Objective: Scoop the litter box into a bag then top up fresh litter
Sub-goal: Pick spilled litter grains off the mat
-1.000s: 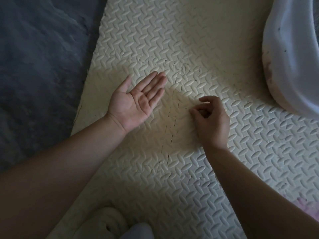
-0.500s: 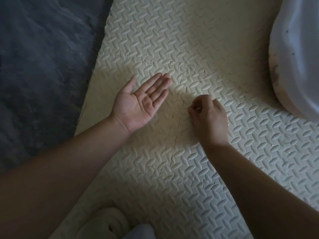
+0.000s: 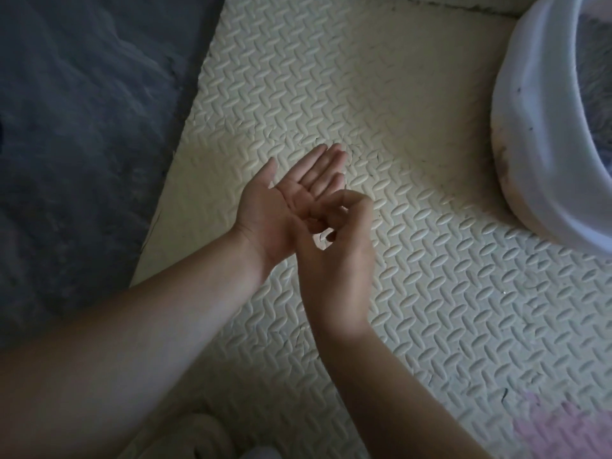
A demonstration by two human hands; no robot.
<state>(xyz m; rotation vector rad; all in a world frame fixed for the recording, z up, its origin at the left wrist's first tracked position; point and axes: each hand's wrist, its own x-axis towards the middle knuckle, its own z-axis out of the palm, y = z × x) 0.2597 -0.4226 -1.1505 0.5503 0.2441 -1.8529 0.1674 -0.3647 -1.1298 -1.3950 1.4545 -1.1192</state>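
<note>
The left hand (image 3: 291, 207) is hovering palm up over the cream foam mat (image 3: 430, 276), its fingers (image 3: 328, 167) lying straight and close together, the thumb standing a little apart. It is holding much the same pose as half a second ago.

The right hand (image 3: 334, 253) is what is differing: earlier it was picking at the mat just to the right of the left hand, and now it is sitting over the left palm. Its fingers (image 3: 351, 203) are curling down with their tips bunched against the thumb and touching or nearly touching the palm. Whether they are pinching anything is too small and dim to tell.

The litter box (image 3: 536, 134) is standing on the mat at the far right, well apart from both hands, and more of it is showing than before. Its white rim is now curving round a patch of grey litter (image 3: 592, 77), and brown smears are marking its outer wall.

A dark grey rug (image 3: 82, 144) is lying along the mat's left edge. Something pink (image 3: 556, 429) is showing blurred at the near right corner.
</note>
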